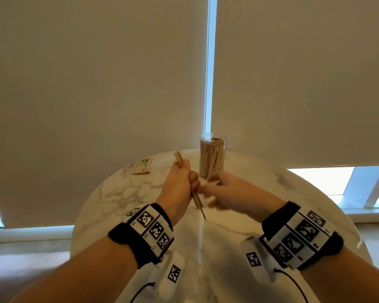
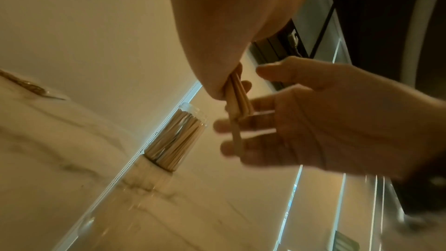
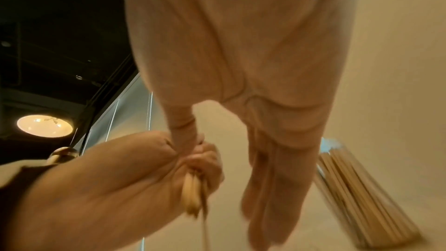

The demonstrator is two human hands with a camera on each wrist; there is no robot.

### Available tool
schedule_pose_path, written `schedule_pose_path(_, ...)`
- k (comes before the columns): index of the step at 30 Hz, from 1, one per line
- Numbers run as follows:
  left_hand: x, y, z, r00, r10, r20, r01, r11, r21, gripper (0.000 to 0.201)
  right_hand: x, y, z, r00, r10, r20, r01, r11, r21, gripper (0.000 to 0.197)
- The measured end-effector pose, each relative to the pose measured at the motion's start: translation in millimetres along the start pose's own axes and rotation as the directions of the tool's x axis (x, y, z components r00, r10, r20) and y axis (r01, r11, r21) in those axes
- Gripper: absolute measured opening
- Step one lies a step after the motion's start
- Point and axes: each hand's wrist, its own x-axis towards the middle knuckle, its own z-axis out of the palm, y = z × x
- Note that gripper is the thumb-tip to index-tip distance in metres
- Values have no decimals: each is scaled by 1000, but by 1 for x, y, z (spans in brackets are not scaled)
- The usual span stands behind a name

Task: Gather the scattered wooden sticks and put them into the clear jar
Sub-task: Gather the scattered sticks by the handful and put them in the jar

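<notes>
Beige roller blinds fill the upper frame of the head view, and below them a round marble bench carries the clear jar, upright at centre and packed with wooden sticks. Only this view shows a wrapped pack of sticks lying left of the jar, near the bench's far edge.

Just in front of the jar, the left hand is clenched round a small bundle of sticks, whose ends poke out above and below the fist. The right hand is beside it, blurred by motion.

From the left wrist view, lower centre, the right hand's fingers are spread and nearly straight, lying behind the bundle's lower ends; whether they touch the sticks I cannot tell. The right wrist view adds a dark ceiling with a round lamp at left, and the right thumb reaching the top of the left fist, its other fingers extended and holding nothing.
</notes>
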Motion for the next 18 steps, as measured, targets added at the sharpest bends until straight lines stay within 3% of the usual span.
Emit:
schedule_pose_path(2, 5, 2, 0, 997, 37, -63, -43, 994, -97, 22, -7, -1, 10, 979, 34, 200, -56, 993, 109, 48)
schedule_pose_path(3, 5, 1, 1, 996, 38, -76, -47, 991, -127, 21, -7, 0, 14, 976, 9, 216, -43, 987, 154, 36)
schedule_pose_path(5, 4, 0, 4, 996, 47, -78, -58, 988, -145, 19, -4, -2, 21, 990, -53, 128, 37, 991, 129, 13)
schedule_pose_path(9, -1, -1, 4, 989, 147, -26, -143, 984, 104, 22, -1, -6, 27, 998, -54, 15, 52, 991, 120, 23)
schedule_pose_path(11, -6, -1, 2, 990, 134, 34, -138, 970, 199, 22, -3, -9, 27, 998, -63, -2, 63, 993, 103, 27)
schedule_pose_path(15, -15, -1, 1, 988, 21, 156, -50, 981, 188, 22, -7, -8, 31, 989, -147, -11, 147, 989, -3, 47)
schedule_pose_path(18, -8, 7, 0, 997, -15, 76, 9, 997, 75, 24, -10, -2, 28, 978, -208, 9, 206, 960, -192, 45)
